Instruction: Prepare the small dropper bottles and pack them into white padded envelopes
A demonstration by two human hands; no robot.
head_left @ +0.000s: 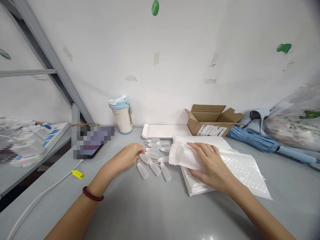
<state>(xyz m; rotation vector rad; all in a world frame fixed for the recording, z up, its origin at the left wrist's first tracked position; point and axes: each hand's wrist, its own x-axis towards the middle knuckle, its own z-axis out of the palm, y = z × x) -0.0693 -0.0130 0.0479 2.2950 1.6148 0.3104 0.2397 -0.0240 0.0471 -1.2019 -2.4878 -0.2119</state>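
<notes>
A small pile of translucent plastic squeeze bottles (154, 167) with caps lies in the middle of the grey table. At the pile's left edge, my left hand (130, 155) is closed, its fingertips pinching one of the bottles; the fingers partly hide the grip. My right hand (206, 163) is wrapped round a white bubble mailer (183, 156), whose open end faces left toward the bottles. Beneath that hand lies a stack of flat white bubble mailers (242, 171). Another white mailer (170, 131) lies behind the bottles, against the wall.
At the back stand a cream tumbler with a blue lid (122, 116) and an open cardboard box (208, 121). A folded blue umbrella (255, 139) and a plastic bag (295, 123) lie right. On the left are a phone (93, 143), its white cable (47, 190) and a power strip (53, 138).
</notes>
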